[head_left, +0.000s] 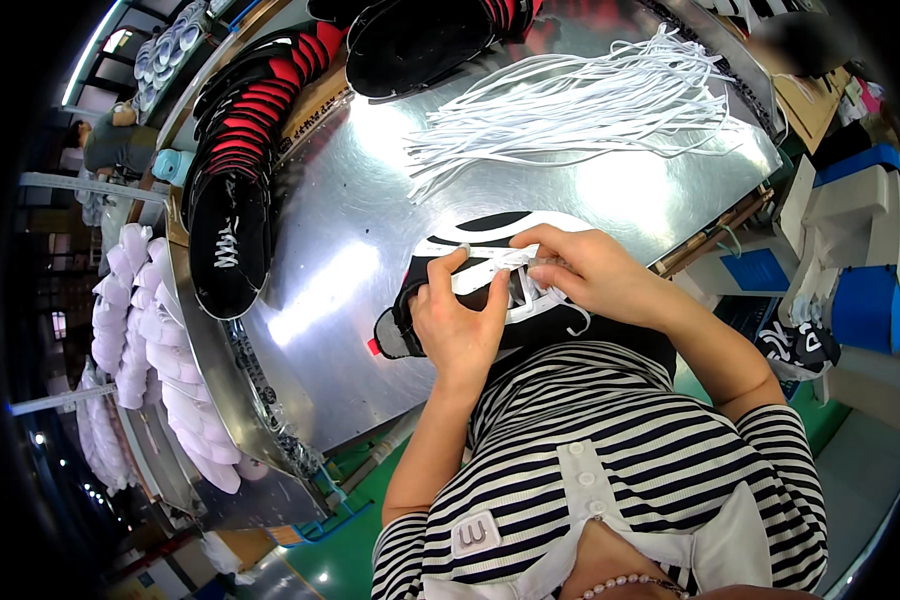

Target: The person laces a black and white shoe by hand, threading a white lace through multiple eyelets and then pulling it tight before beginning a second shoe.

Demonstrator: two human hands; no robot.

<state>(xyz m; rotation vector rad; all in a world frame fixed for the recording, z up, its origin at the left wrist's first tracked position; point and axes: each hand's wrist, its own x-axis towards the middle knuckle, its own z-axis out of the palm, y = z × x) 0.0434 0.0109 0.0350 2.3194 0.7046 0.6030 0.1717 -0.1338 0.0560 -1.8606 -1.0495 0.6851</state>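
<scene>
Lacing looks part-done on the black-and-white shoe upper w/ small red tab [477,272]: some crossings in, thin white lace [586,324] w/ a loose curl hanging; probably more eyelets to go, but fingers hide the exact no. Upper lies on its side at the near edge of the shiny metal bench [340,250], against the torso; white panels, black mesh, grey lining at the heel. R hand's [610,275] grip is pinched nearly closed on the lace; L hand's [457,325] thumb & forefinger are spread on the upper, can't tell if the other fingers clamp it. Beyond: loose bundle of white laces [570,110], & curved stack of black-and-red uppers [245,140] to the left
</scene>
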